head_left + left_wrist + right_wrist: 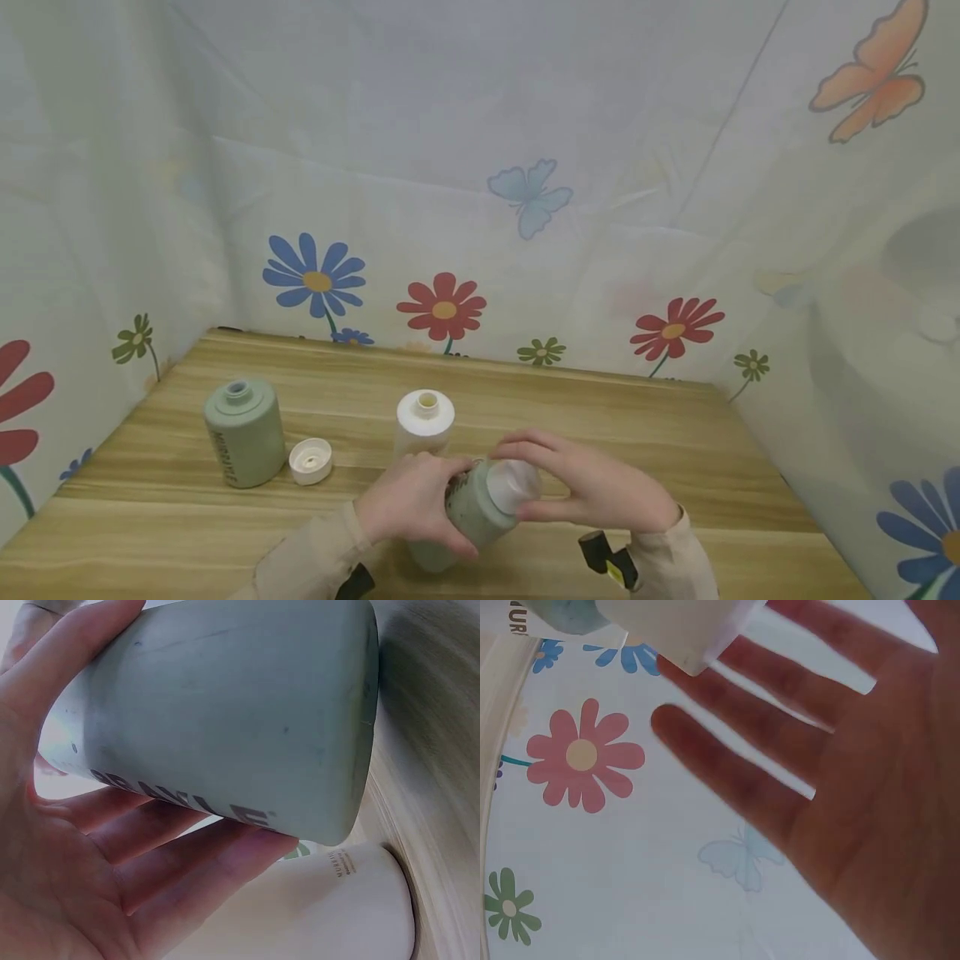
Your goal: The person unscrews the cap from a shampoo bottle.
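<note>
My left hand grips a sage-green bottle round its body. The bottle leans to the right; in the left wrist view, dark lettering runs along the green bottle beside the fingers. A whitish cap covers the bottle's top. My right hand holds this cap between thumb and fingers. In the right wrist view the fingers of the right hand reach long toward the cap. Just behind the left hand a white bottle stands upright without a cap, its lower part hidden.
Another green bottle, uncapped, stands upright at the left of the wood-grain table. Beside it lies a white round cap. A cloth printed with flowers and butterflies surrounds the table's back and sides.
</note>
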Demonstrator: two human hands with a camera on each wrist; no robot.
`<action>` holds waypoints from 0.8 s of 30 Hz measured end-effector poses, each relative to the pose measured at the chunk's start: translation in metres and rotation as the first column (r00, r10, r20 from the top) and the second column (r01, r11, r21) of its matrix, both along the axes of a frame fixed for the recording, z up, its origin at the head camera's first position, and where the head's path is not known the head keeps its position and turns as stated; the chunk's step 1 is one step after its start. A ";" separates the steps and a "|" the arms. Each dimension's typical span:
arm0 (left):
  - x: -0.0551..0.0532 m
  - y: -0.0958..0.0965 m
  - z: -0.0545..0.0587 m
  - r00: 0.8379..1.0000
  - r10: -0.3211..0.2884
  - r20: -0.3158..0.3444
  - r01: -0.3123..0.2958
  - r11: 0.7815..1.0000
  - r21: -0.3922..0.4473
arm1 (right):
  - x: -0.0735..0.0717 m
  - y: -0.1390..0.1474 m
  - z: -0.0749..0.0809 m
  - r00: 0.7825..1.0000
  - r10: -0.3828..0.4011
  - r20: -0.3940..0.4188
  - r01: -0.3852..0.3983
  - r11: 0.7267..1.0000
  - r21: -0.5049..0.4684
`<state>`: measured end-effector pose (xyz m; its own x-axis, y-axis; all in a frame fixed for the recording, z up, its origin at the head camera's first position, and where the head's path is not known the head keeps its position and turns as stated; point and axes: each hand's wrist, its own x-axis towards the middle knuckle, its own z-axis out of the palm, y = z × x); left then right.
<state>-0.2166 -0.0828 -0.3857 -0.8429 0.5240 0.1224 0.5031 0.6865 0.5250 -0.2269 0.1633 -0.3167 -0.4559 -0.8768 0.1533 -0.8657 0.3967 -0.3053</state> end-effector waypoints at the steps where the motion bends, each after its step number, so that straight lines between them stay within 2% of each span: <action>1: 0.000 0.000 0.000 1.000 0.000 0.003 0.000 1.000 0.005 | 0.000 0.000 0.000 0.999 -0.035 0.030 0.035 0.999 0.009; 5: -0.001 -0.001 -0.002 1.000 -0.010 0.015 0.010 0.999 0.032 | 0.001 0.001 0.001 0.987 -0.128 0.094 0.123 0.991 0.056; 10: -0.003 -0.001 -0.004 1.000 -0.022 0.014 0.022 0.999 0.024 | -0.001 0.001 0.000 0.985 -0.139 0.106 0.131 0.988 0.082; 12: -0.003 -0.001 -0.004 1.000 -0.023 0.013 0.023 1.000 0.017 | -0.001 0.001 0.000 0.991 -0.108 0.084 0.101 0.992 0.074; 15: -0.003 -0.001 -0.004 1.000 -0.025 0.018 0.025 1.000 0.012 | -0.002 0.002 0.000 1.000 -0.002 0.002 0.002 0.999 0.039; 17: -0.002 -0.001 -0.004 0.999 -0.029 0.022 0.029 1.000 0.008 | -0.003 0.002 0.000 0.995 0.070 -0.065 -0.069 0.998 0.016; 19: -0.002 -0.001 -0.004 0.999 -0.031 0.027 0.031 0.999 0.007 | -0.003 0.001 0.000 0.990 0.102 -0.099 -0.102 0.995 0.003; 21: -0.002 -0.001 -0.004 0.999 -0.036 0.029 0.036 0.999 0.010 | -0.002 0.001 0.000 0.995 0.075 -0.072 -0.075 0.997 0.003; 24: -0.002 -0.002 -0.004 0.999 -0.040 0.033 0.039 0.999 0.019 | -0.001 -0.001 0.000 1.000 -0.030 0.004 0.030 0.999 0.022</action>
